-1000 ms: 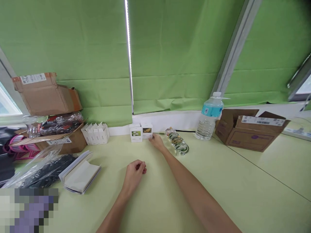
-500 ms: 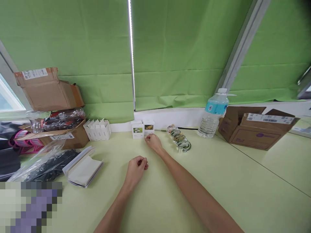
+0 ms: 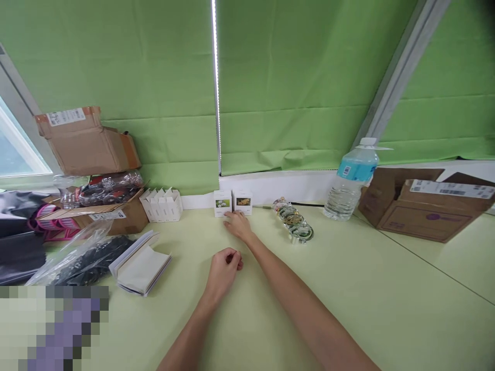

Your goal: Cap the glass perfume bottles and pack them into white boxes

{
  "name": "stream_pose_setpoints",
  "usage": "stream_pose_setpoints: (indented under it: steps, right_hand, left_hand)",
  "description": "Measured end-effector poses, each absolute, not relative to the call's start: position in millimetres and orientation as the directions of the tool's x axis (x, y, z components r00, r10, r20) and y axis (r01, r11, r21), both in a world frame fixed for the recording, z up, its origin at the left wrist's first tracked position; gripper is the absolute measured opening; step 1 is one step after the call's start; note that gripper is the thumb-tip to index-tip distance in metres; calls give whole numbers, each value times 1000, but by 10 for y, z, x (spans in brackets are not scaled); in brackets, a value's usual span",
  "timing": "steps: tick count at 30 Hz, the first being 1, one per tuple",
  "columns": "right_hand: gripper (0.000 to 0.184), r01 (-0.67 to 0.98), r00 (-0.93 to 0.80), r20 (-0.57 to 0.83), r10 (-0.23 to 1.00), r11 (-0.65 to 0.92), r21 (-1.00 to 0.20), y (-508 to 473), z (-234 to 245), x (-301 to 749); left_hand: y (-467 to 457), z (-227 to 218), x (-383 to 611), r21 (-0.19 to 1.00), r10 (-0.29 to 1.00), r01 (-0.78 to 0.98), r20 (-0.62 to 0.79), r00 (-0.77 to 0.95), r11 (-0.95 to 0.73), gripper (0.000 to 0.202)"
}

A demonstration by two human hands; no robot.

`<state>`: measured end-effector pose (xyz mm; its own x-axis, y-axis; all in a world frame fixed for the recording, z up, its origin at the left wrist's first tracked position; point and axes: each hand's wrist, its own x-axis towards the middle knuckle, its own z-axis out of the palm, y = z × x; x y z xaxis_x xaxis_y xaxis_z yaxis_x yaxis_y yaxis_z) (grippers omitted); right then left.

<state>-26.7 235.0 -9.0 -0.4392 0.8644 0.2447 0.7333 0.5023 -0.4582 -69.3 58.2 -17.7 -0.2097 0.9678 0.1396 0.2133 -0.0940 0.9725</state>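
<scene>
Two small white boxes with picture labels stand upright side by side against the wall strip: the left box (image 3: pixel 223 202) shows a green picture, the right box (image 3: pixel 243 201) a yellowish one on dark. My right hand (image 3: pixel 238 225) is at their lower front edges, fingers stretched out and a little apart, holding nothing; whether the fingertips press on the boxes I cannot tell. Nearer to me, my left hand (image 3: pixel 225 267) rests on the table with its fingers curled into a loose fist, and nothing shows in it. Overlapping round tins or discs with coloured tops (image 3: pixel 293 220) lie in a row to the right.
Several open white cartons (image 3: pixel 162 205) stand to the left. A notebook (image 3: pixel 141 265) and a plastic bag of black items (image 3: pixel 91 257) lie closer. Cardboard boxes (image 3: pixel 88 149) are stacked behind them. At right are a water bottle (image 3: pixel 350 180) and an open cardboard box (image 3: pixel 429 211).
My right hand has shifted from the right box's front towards the left box, its fingers now straighter. My left hand stays curled. The whole view has slid slightly.
</scene>
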Motion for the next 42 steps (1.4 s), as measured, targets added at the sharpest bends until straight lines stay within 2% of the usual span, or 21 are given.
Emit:
stream_pose_setpoints:
  steps: [6,11,17,20,22,28,32,36,42]
  right_hand:
    - [46,727,-368,249,896,444,-524,2316,-157,-335]
    - [42,616,-376,243,894,437,-656,2301,-121,-173]
    - [40,411,-490,189,851,417,-811,1931,-33,324]
    - [38,327,-582,162,797,412,-850,1600,-71,653]
    - [37,230,-649,130,750,356,-906,1407,-121,858]
    - [45,174,-635,63,770,222,-959,1165,-201,1106]
    - [44,223,-643,47,765,245,-944,1158,-182,1053]
    - [43,253,-650,49,758,277,-927,1159,-170,1040]
    - [45,294,-629,63,775,312,-903,1177,-185,1053]
  left_hand:
    - [608,-199,-700,976,969,198,133,-209,-91,31]
    - [613,-220,-699,979,967,181,131,-218,-92,31]
    - [612,-188,-710,975,966,193,147,-212,-106,27]
    - [605,-144,-699,972,967,208,155,-203,-112,26]
    - [593,-116,-695,969,966,221,157,-205,-110,25]
    - [570,17,-892,937,945,342,173,-279,-70,23]
    - [635,265,-1324,856,891,517,224,-395,14,24]
    - [782,615,-1889,706,833,689,274,-481,165,28]
    - [995,939,-2514,483,803,794,263,-535,370,44]
